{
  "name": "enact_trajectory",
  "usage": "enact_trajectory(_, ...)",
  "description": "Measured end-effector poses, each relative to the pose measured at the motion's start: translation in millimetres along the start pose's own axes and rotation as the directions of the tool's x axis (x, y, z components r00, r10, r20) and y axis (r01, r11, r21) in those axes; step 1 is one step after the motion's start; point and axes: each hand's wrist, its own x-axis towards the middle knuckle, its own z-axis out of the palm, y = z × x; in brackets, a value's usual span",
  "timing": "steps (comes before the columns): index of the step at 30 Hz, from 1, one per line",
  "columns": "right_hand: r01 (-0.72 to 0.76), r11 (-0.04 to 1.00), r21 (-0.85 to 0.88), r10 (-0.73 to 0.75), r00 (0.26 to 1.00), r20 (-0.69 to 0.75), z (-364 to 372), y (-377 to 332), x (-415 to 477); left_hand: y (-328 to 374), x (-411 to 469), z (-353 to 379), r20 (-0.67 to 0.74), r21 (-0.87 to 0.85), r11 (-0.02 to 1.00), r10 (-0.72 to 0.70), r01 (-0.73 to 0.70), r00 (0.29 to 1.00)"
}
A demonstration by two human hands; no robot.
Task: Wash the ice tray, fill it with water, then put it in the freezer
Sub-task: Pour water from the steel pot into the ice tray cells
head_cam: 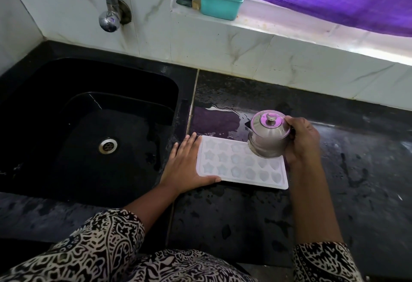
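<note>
Wet black worktop [334, 170] bears a white ice tray [234, 166] of star-shaped cells; left hand [185, 168] touches its edge with straight fingers, right hand [304, 141] fingers grip a lidded steel pot [267, 141].

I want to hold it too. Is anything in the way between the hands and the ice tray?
Nothing blocks the left hand: it lies flat against the left edge of the ice tray. The right hand grips a lidded steel pot above the tray's far right corner, so that pot sits between them.
</note>
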Motion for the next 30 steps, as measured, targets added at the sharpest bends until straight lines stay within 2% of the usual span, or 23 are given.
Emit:
enact_trajectory(12, 0.010, 0.985, -0.171, -0.024, 0.996, -0.082, -14, 2, -1, -1, 1, 1, 0.006, 0.003, 0.999, 0.039, -0.039, 0.999)
enact_trajectory(30, 0.031, 0.960, -0.277, -0.058, 0.994, -0.089, -14, 1, -2, -5, 2, 5, -0.003, -0.003, 0.999, 0.044, -0.044, 0.999)
